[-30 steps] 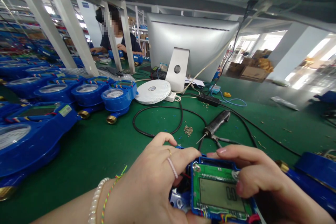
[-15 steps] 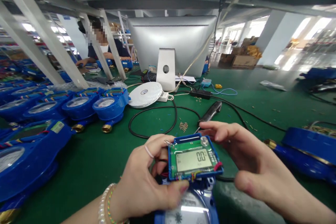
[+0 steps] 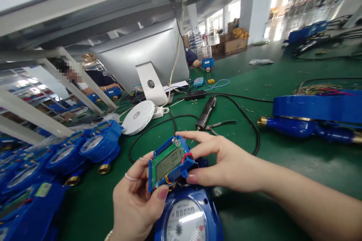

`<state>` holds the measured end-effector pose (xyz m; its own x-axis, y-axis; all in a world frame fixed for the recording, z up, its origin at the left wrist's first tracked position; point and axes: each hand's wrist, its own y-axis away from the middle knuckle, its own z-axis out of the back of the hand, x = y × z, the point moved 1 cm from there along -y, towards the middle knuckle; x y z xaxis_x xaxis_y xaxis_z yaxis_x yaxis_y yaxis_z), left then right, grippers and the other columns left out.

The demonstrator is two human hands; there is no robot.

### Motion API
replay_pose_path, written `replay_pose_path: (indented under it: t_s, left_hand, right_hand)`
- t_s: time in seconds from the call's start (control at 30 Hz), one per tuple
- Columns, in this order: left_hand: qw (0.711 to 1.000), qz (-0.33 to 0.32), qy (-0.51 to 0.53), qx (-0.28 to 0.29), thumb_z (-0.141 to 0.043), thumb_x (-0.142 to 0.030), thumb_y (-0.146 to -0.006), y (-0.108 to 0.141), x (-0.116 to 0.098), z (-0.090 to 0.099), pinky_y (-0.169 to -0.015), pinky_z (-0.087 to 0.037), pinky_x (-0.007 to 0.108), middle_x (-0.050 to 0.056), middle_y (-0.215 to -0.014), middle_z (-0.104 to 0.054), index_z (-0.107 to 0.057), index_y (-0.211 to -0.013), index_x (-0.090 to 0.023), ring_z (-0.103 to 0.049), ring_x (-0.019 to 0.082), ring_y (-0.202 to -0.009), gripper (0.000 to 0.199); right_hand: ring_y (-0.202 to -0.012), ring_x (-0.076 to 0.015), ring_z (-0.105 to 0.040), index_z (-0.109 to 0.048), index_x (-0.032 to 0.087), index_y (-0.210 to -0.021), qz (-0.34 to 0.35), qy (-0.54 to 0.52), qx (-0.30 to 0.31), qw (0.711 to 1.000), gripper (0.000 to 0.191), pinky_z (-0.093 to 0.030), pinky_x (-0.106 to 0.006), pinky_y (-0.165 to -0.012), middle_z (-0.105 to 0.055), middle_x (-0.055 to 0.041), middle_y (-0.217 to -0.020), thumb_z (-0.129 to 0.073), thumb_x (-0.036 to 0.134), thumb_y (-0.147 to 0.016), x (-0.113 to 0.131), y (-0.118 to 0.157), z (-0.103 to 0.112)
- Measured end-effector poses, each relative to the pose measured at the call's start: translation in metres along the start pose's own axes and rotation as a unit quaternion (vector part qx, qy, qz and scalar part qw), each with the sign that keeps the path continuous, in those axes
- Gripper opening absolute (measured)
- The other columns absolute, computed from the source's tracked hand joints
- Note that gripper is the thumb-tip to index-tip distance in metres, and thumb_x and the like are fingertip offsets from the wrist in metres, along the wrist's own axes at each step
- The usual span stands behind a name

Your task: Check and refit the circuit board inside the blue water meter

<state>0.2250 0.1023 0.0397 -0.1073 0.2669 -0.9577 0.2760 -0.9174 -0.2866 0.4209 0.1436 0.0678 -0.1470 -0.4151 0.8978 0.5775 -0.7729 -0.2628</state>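
Note:
A blue display module (image 3: 167,162) with a green circuit board and a lit screen reading 0.0 is tilted above a blue water meter (image 3: 186,216). Its left side is gripped between the thumb and fingers of my left hand (image 3: 138,199). On the module's right edge, the thumb and fingers of my right hand (image 3: 226,162) close round the corner near the red wires. Coloured wires run along the module's lower edge. The meter's round dial faces up below both hands.
Several blue meters (image 3: 100,141) line the left side. A white tape reel (image 3: 138,117) lies before a monitor (image 3: 144,51). Beyond my right hand are a black electric screwdriver (image 3: 207,113), cables and another blue meter (image 3: 299,127). Two people work across the table.
My right hand has come in and taken hold of the module's right side. The module is turned and tilted more. The view has swung to the right and tilted.

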Motion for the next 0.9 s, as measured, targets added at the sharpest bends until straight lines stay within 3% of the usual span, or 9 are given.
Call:
replay_pose_path:
  t_s: [0.17, 0.3, 0.57, 0.67, 0.77, 0.9]
  left_hand:
    - [1.000, -0.005, -0.005, 0.013, -0.082, -0.035, -0.059, 0.001, 0.000, -0.001, -0.067, -0.060, 0.027, 0.006, -0.087, -0.074, -0.063, -0.106, -0.015, -0.071, 0.024, -0.074, 0.054]
    - [1.000, -0.002, -0.008, 0.023, -0.082, -0.037, -0.060, 0.001, -0.001, -0.002, -0.066, -0.060, 0.028, 0.006, -0.083, -0.074, -0.062, -0.107, -0.015, -0.071, 0.025, -0.072, 0.056]
    - [0.998, 0.028, 0.038, 0.032, -0.084, -0.033, -0.058, 0.003, -0.003, -0.006, -0.068, -0.061, 0.028, 0.008, -0.089, -0.074, -0.061, -0.107, -0.016, -0.072, 0.026, -0.079, 0.056]
    - [0.992, 0.047, 0.110, 0.041, -0.084, -0.027, -0.059, 0.004, -0.005, -0.011, -0.069, -0.060, 0.023, 0.004, -0.088, -0.075, -0.063, -0.104, -0.019, -0.072, 0.021, -0.078, 0.050]
    - [0.977, 0.070, 0.198, 0.045, -0.084, -0.017, -0.059, 0.006, -0.009, -0.016, -0.070, -0.057, 0.016, -0.001, -0.087, -0.075, -0.065, -0.101, -0.023, -0.072, 0.014, -0.074, 0.046]
    - [0.969, 0.088, 0.222, 0.056, -0.081, -0.006, -0.056, 0.006, -0.011, -0.018, -0.070, -0.056, 0.013, 0.000, -0.087, -0.075, -0.065, -0.102, -0.020, -0.071, 0.013, -0.077, 0.050]
  right_hand:
    - [-0.116, -0.0133, -0.050, -0.073, 0.016, -0.082, 0.035, -0.112, -0.021, 0.993, 0.012, -0.033, -0.023, -0.106, -0.056, -0.0019, -0.122, -0.077, 0.022, -0.073, 0.001, -0.002, -0.015]
    - [-0.108, -0.0128, -0.053, -0.070, 0.015, -0.075, 0.034, -0.127, -0.034, 0.991, 0.009, -0.034, -0.025, -0.104, -0.060, -0.0013, -0.110, -0.077, 0.021, -0.073, 0.000, -0.003, -0.021]
    - [-0.108, -0.0160, -0.052, -0.071, 0.019, -0.085, 0.007, -0.121, -0.022, 0.992, 0.015, -0.039, -0.028, -0.101, -0.056, -0.0017, -0.111, -0.077, 0.024, -0.073, 0.000, -0.002, -0.020]
    - [-0.110, -0.0164, -0.051, -0.071, 0.020, -0.088, 0.002, -0.091, -0.031, 0.995, 0.014, -0.038, -0.028, -0.102, -0.054, -0.0007, -0.116, -0.074, 0.020, -0.074, 0.003, -0.002, -0.022]
    - [-0.114, -0.0179, -0.049, -0.071, 0.024, -0.094, -0.001, -0.055, -0.035, 0.998, 0.024, -0.038, -0.031, -0.103, -0.053, 0.0007, -0.121, -0.071, 0.012, -0.073, 0.003, -0.005, -0.028]
    - [-0.118, -0.0196, -0.049, -0.067, 0.029, -0.105, -0.014, -0.042, -0.030, 0.999, 0.036, -0.038, -0.036, -0.106, -0.051, 0.0021, -0.129, -0.065, 0.009, -0.075, -0.002, -0.005, -0.033]
